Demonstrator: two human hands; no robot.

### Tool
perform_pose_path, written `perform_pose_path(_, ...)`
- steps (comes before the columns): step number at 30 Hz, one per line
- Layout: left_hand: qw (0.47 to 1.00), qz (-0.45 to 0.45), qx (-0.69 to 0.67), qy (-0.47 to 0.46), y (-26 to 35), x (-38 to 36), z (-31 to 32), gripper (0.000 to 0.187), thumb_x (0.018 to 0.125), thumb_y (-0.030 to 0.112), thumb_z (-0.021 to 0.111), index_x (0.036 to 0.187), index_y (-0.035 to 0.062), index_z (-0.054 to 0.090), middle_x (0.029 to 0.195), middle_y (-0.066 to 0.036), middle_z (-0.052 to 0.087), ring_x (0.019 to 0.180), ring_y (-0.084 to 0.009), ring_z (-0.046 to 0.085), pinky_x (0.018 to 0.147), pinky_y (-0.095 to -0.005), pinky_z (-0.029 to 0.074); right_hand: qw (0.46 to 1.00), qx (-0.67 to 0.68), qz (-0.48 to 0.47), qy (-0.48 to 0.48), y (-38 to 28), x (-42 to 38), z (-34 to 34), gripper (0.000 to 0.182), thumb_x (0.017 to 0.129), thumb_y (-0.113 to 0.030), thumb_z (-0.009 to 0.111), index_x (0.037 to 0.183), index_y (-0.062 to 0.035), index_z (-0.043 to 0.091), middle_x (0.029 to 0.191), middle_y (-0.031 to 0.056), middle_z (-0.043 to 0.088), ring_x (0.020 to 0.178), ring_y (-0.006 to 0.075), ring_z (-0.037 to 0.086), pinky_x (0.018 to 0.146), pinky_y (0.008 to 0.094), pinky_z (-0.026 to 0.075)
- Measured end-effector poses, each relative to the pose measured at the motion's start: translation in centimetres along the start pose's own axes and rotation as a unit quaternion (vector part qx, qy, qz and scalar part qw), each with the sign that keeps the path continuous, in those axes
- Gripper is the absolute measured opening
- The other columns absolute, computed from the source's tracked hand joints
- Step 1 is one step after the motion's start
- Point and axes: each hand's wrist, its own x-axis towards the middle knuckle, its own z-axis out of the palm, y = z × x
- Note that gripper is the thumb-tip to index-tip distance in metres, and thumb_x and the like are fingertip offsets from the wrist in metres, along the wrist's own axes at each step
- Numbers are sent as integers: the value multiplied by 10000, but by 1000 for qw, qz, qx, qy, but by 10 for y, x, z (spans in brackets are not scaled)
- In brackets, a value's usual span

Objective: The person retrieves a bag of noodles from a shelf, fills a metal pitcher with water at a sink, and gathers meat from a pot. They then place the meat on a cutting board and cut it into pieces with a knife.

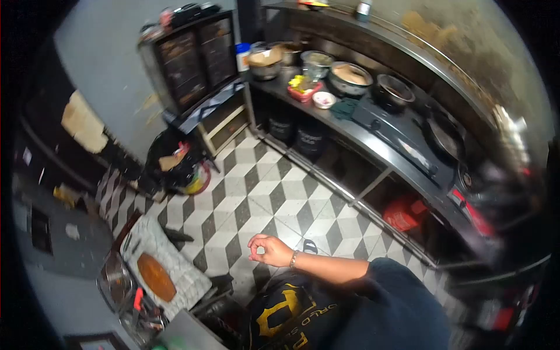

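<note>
My right hand (269,251) reaches in from the right, held in front of my body above the tiled floor (256,201). Its fingers are curled and the thumb comes round to meet them in a loose ring. I see nothing between them. A bracelet (293,258) circles the wrist. Below the forearm lies my dark shirt (373,318) with yellow lettering, and part of a slipper (310,247) shows just beyond it. My left hand is out of view.
Along the right runs a metal counter (373,140) with a gas stove (402,143), a frying pan (443,137), pots and a red basket (303,90). A bin (181,166) stands beside a dark cabinet (195,61). At lower left, a brown board (156,276) rests on grey cloth (184,265).
</note>
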Motion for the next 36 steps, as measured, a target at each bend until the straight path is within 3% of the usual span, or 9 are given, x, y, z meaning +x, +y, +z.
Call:
perform_pose_path(1, 994, 71, -77, 23, -21, -6, 50, 677, 827, 146, 600, 1380, 6, 236, 1416, -201, 263, 1308, -315, 264, 1061, -416, 229, 1000, 6, 1, 20, 9, -5, -28, 226, 718, -168, 711, 668, -48, 527, 921, 104, 589, 888, 258, 574, 772, 331, 456)
perform_pose_path(3, 998, -42, -30, -31, 178, 96, 52, 367, 807, 134, 572, 1139, -7, 508, 1108, -182, 556, 1008, -341, 547, 895, -474, 427, 997, 1, 1, 72, 34, -19, -87, 227, 693, -170, 735, 666, -42, 550, 906, 92, 599, 866, 247, 582, 753, 325, 464)
perform_pose_path(4, 980, -79, -152, -96, 190, 94, 89, 447, 838, 96, 530, 1251, -3, 390, 1240, -186, 450, 1120, -309, 462, 938, -424, 388, 994, -6, 3, 105, 52, -27, -114, 216, 688, -162, 739, 673, -39, 562, 883, 86, 604, 845, 246, 587, 737, 323, 469)
perform_pose_path(9, 799, -188, -460, -337, 378, 163, 212, 544, 816, 89, 589, 1316, 40, 382, 1039, -143, 592, 963, -200, 556, 790, -303, 456, 966, -70, 91, 230, 81, -88, -263, 145, 749, -171, 705, 751, -36, 653, 818, 70, 636, 767, 202, 610, 714, 284, 473)
perform_pose_path(13, 729, -61, -546, -407, 531, 215, 250, 391, 823, 44, 538, 1213, 47, 504, 693, -29, 603, 587, -71, 524, 568, -215, 437, 919, -99, 145, 354, 96, -139, -337, 140, 794, -167, 659, 757, -32, 661, 786, 79, 635, 736, 208, 612, 688, 292, 475)
perform_pose_path(19, 552, 284, -660, -424, 738, 293, 237, 569, 744, 375, 678, 1154, 4, 544, 668, -6, 458, 603, -106, 397, 582, -230, 369, 793, -80, 267, 541, 120, -204, -366, 203, 840, -214, 606, 833, -17, 654, 756, 104, 635, 684, 201, 608, 626, 287, 473)
perform_pose_path(25, 112, 441, -807, -375, 878, 385, 151, 991, 659, 796, 456, 1174, -49, 505, 1138, -235, 495, 960, -324, 534, 773, -432, 442, 689, 76, 334, 639, 160, -228, -379, 245, 893, -238, 532, 898, -18, 640, 706, 24, 614, 668, 95, 554, 633, 248, 446)
perform_pose_path(28, -161, 424, -845, -284, 925, 414, 100, 849, 747, 695, 445, 1087, -76, 539, 1135, -221, 523, 1006, -349, 552, 898, -488, 414, 677, 118, 323, 651, 168, -226, -401, 336, 945, -272, 435, 943, 15, 609, 880, 55, 628, 767, 127, 582, 735, 266, 461)
perform_pose_path(36, -93, 324, -906, -255, 975, 389, 29, 378, 798, 370, 542, 974, 36, 555, 1014, -106, 587, 865, -231, 599, 796, -432, 487, 571, 139, 329, 739, 169, -251, -426, 363, 942, -301, 437, 966, 10, 623, 826, 43, 635, 722, 101, 559, 690, 252, 456)
